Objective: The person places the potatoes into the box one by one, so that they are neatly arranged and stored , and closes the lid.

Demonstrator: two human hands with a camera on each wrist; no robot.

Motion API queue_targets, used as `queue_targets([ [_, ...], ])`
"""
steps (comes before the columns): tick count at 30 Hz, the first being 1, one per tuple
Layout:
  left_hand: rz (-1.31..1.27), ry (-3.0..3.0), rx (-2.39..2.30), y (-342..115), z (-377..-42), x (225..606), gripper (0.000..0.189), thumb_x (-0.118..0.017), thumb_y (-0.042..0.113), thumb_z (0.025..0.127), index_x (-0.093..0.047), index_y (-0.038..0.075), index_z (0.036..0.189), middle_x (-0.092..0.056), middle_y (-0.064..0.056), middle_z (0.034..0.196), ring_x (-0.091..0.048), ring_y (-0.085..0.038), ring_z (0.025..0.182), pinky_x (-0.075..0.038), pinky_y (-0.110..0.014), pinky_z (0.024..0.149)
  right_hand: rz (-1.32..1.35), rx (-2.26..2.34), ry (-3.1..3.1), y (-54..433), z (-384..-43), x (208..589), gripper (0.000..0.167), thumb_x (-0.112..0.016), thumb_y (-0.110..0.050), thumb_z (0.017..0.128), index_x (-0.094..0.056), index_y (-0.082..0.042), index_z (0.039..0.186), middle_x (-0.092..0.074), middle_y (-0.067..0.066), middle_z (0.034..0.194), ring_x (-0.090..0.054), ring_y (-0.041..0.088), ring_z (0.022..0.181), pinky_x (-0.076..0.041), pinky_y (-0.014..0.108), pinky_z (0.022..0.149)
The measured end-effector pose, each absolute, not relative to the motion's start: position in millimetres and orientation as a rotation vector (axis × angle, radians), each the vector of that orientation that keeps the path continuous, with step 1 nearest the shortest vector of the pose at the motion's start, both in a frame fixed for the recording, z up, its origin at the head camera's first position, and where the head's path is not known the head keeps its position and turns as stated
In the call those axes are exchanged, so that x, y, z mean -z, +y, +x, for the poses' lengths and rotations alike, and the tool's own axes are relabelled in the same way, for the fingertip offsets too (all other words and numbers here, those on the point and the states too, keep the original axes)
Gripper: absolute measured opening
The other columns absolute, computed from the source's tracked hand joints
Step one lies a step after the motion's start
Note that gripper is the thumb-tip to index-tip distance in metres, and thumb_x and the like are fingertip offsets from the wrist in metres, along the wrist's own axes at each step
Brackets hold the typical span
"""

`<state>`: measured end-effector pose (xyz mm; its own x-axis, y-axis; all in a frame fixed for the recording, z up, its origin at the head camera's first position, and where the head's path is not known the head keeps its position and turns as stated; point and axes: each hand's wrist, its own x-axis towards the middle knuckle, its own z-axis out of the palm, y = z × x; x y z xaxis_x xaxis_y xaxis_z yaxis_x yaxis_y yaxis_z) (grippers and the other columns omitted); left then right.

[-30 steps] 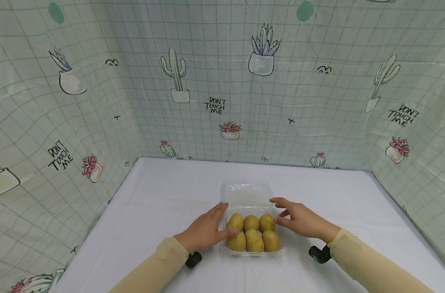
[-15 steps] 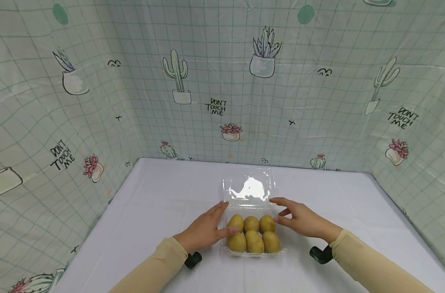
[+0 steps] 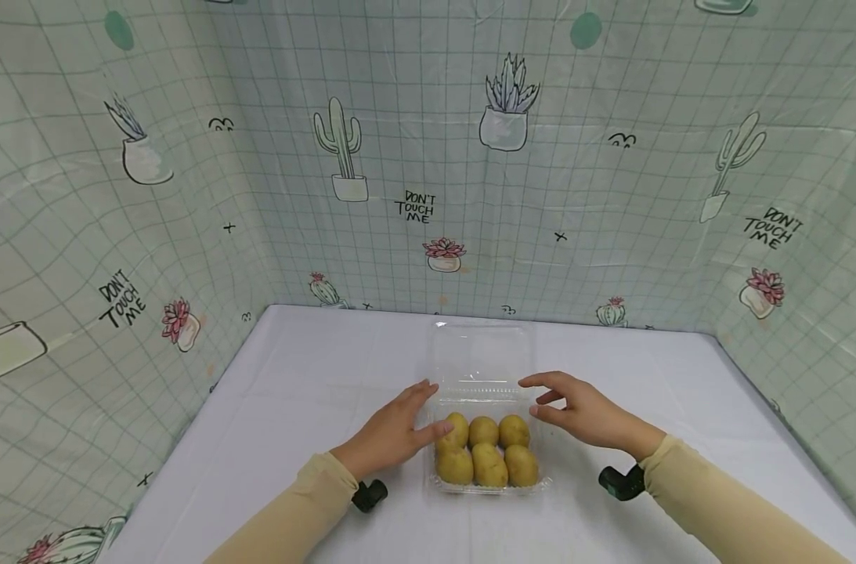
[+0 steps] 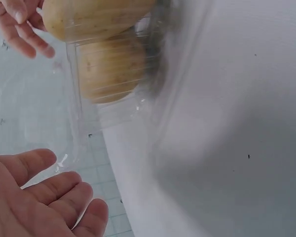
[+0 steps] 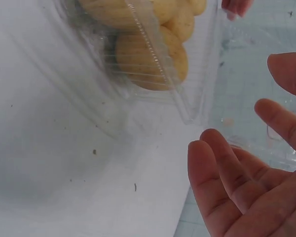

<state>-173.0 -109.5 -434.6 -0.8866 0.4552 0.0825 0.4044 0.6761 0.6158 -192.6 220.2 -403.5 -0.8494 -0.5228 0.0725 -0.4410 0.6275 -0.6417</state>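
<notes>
A clear plastic clamshell box [image 3: 494, 489] stands on the table with several potatoes [image 3: 489, 465] in two rows inside it. Its lid [image 3: 482, 352] is raised at the far side, behind the potatoes. My left hand [image 3: 392, 432] is at the box's left side, fingers extended, the thumb overlapping a back-left potato in the head view. Across from it, my right hand [image 3: 588, 410] hovers by the back right corner with fingers loosely bent. The left wrist view shows the left fingers [image 4: 64, 195] holding nothing; the right wrist view shows the right fingers [image 5: 237, 180] likewise without anything in them.
A white tabletop [image 3: 329, 352] lies under the box. Grid-patterned cloth [image 3: 428, 141] with printed plants rises behind the table and on both sides. Dark wrist-worn devices [image 3: 621, 482] hang below both wrists.
The lid's far edge has moved back and up from its lower position one second ago. Both hands have since risen slightly, and the left thumb has shifted up off the front-left potato.
</notes>
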Motion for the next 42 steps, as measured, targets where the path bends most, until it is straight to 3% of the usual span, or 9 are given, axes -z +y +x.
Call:
queue_targets([
  [4, 0.702, 2.796, -1.037, -110, -173, 431, 0.078, -0.049, 0.062, 0.098, -0.036, 0.010, 0.155, -0.032, -0.013, 0.158, -0.034, -0.035, 0.142, -0.032, -0.053, 0.113, -0.810, 1.047, 2.708, 221, -191, 398, 0.041, -0.065, -0.028, 0.099, -0.057, -0.015, 0.137, -0.050, 0.014, 0.142, -0.062, 0.030, 0.113, -0.055, 0.041, 0.084],
  [10, 0.701, 2.788, -1.108, -111, -172, 423, 0.076, -0.050, 0.061, 0.098, -0.036, 0.013, 0.155, -0.034, -0.011, 0.157, -0.035, -0.033, 0.142, -0.032, -0.052, 0.113, -0.839, 1.085, 2.706, 222, -187, 390, 0.041, -0.065, -0.026, 0.099, -0.057, -0.011, 0.137, -0.045, 0.018, 0.145, -0.063, 0.032, 0.112, -0.056, 0.037, 0.079],
  [17, 0.686, 2.778, -1.142, -113, -169, 416, 0.075, -0.050, 0.063, 0.097, -0.035, 0.020, 0.156, -0.036, -0.006, 0.156, -0.039, -0.030, 0.139, -0.036, -0.051, 0.110, -0.871, 1.089, 2.700, 222, -181, 384, 0.040, -0.065, -0.026, 0.099, -0.057, -0.017, 0.137, -0.045, 0.016, 0.145, -0.063, 0.028, 0.111, -0.055, 0.033, 0.079],
  [30, 0.749, 2.784, -1.193, -116, -159, 406, 0.071, -0.055, 0.055, 0.098, -0.037, 0.016, 0.155, -0.036, -0.007, 0.156, -0.037, -0.032, 0.140, -0.035, -0.054, 0.110, -0.924, 1.121, 2.643, 228, -162, 376, 0.041, -0.065, -0.023, 0.100, -0.056, -0.016, 0.139, -0.038, 0.019, 0.150, -0.063, 0.033, 0.111, -0.056, 0.030, 0.081],
  [34, 0.763, 2.788, -1.184, -117, -154, 404, 0.068, -0.058, 0.051, 0.099, -0.037, 0.018, 0.155, -0.034, -0.006, 0.157, -0.036, -0.031, 0.141, -0.035, -0.054, 0.110, -0.943, 1.117, 2.656, 228, -158, 375, 0.041, -0.065, -0.023, 0.099, -0.056, -0.017, 0.139, -0.039, 0.018, 0.150, -0.063, 0.028, 0.110, -0.057, 0.031, 0.082],
  [42, 0.831, 2.826, -1.173, -120, -148, 402, 0.070, -0.057, 0.056, 0.097, -0.040, 0.018, 0.153, -0.035, -0.003, 0.157, -0.037, -0.027, 0.141, -0.036, -0.050, 0.111, -0.990, 1.043, 2.712, 229, -152, 372, 0.044, -0.065, -0.025, 0.099, -0.054, -0.019, 0.141, -0.042, 0.014, 0.148, -0.064, 0.027, 0.108, -0.057, 0.030, 0.082],
])
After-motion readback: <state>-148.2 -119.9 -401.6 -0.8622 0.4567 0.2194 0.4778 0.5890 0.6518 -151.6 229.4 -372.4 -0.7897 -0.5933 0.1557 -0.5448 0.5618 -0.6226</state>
